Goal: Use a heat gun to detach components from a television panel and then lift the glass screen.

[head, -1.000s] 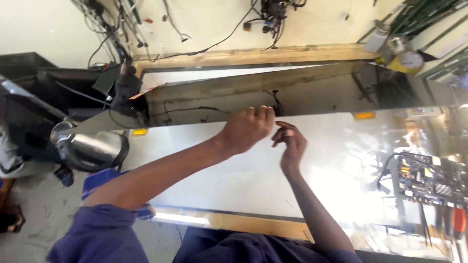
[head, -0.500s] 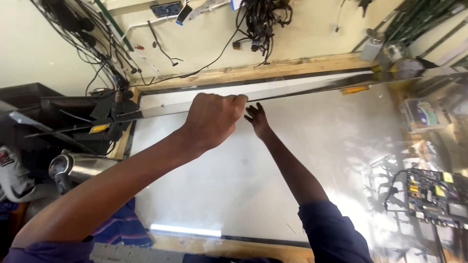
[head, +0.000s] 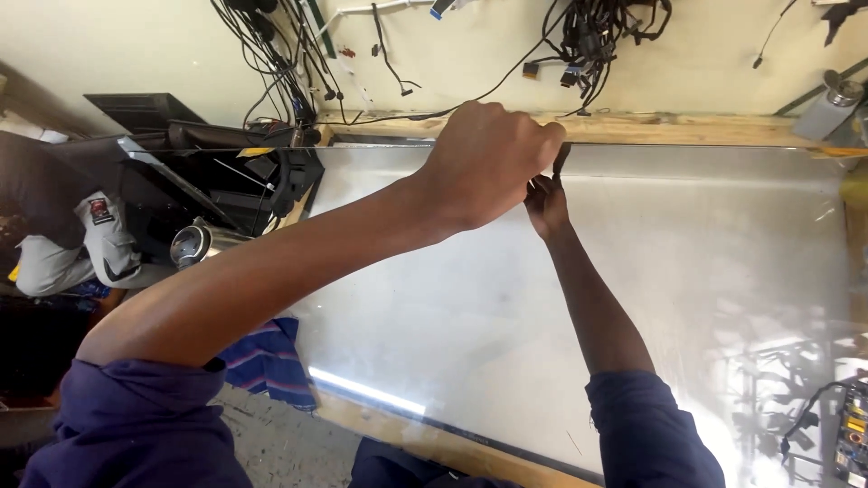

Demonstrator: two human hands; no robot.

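As both arms stretch farther across, left hand and right hand pinch the sheet's far edge.

Tangled black cables hang on the cream wall. A wooden rail runs below them. A striped blue cloth lies at left, near a shiny metal vessel. A grey canister stands at right.

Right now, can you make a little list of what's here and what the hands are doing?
Place: workbench against a wall
Main thing: big shiny white sheet lying flat
Left hand: closed at the sheet's far edge
Right hand: pinching the same far edge
Above: tangled black cables on the wall
Left side: striped cloth
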